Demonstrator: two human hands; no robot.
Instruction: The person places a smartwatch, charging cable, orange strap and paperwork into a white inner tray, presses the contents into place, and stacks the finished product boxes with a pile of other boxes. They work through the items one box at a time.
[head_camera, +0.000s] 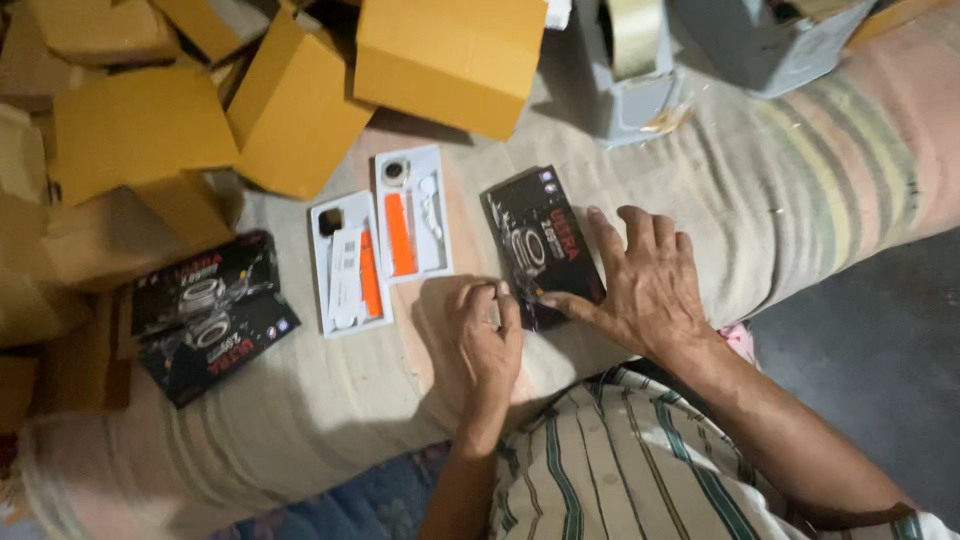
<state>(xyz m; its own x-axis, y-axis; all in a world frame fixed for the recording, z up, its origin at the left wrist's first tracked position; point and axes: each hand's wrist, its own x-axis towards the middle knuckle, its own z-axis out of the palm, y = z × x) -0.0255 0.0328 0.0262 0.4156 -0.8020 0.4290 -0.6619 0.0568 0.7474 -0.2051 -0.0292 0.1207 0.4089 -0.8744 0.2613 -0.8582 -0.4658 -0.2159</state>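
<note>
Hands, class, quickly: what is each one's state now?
Left hand: curled, fingertips at the black box edge.
Right hand: open, flat on the black box.

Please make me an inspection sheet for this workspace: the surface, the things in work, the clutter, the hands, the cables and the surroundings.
Surface: striped fabric covering, wrinkled.
Job's things: black product box lying flat under both hands; two white trays with orange straps beside it, lying open.
Clutter: two black boxes at the left, stacked askew; many brown cartons piled behind.
Hands: right hand flat, fingers spread on the black product box; left hand curled at the box's near corner, holding nothing that can be seen.
Cables: nothing seen.
Surroundings: tape roll on a grey stand; dark floor at right.
</note>
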